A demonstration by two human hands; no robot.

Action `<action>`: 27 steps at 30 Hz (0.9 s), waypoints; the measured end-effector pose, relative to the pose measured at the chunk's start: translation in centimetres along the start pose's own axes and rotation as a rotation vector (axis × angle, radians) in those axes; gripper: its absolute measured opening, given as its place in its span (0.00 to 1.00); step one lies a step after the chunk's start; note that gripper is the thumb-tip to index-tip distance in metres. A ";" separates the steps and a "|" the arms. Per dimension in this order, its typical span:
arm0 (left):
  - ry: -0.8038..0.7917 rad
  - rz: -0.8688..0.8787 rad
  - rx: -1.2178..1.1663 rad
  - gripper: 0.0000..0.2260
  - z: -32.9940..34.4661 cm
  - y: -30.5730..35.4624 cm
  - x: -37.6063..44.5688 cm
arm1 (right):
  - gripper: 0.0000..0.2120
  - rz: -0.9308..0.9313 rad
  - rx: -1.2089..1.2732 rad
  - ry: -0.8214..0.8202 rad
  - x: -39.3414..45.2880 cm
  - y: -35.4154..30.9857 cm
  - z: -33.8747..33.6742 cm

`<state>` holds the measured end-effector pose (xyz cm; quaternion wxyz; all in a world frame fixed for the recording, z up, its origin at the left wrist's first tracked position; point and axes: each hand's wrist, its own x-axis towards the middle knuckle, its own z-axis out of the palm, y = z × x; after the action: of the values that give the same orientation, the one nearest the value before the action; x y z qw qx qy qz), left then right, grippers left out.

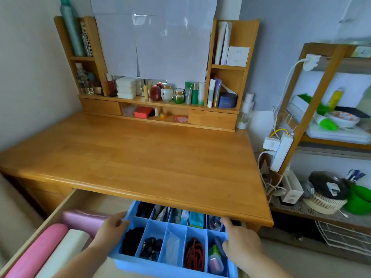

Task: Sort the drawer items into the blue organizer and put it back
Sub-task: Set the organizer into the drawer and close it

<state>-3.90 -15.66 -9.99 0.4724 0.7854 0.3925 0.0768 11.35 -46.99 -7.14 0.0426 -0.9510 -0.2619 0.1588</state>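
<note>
the desk (140, 153) is wood, smooth and a bit shiny, with a soft glow on its front edge. the little shelf (226, 66) on top at the back is the same wood. the blue organizer (176, 266) looks like thin plastic, flat and not shiny. inside it sits a string of red beads (194, 254) that looks bumpy, and a black fluffy thing (131, 239) that looks like soft cloth. the white sheets (152, 37) on the wall are paper, held with shiny tape. the pink roll (36, 253) in the drawer looks smooth and soft. the green bowl (359, 199) looks like glossy plastic.
</note>
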 end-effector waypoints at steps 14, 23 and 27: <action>-0.039 0.107 0.200 0.19 1.7 -1.6 -0.9 | 0.09 -0.127 -0.134 0.076 -0.2 2.7 2.5; -0.108 0.158 0.406 0.23 2.0 -1.6 -3.5 | 0.09 -0.164 -0.216 0.066 -5.0 2.4 4.0; -0.097 0.114 0.487 0.24 2.2 -2.1 -3.9 | 0.09 -0.184 -0.227 0.037 -6.4 1.9 4.6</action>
<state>-6.66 -19.30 -11.91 0.2826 0.8997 0.3312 -0.0311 5.58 -51.95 -10.00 -0.0458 -0.9245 -0.3632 0.1058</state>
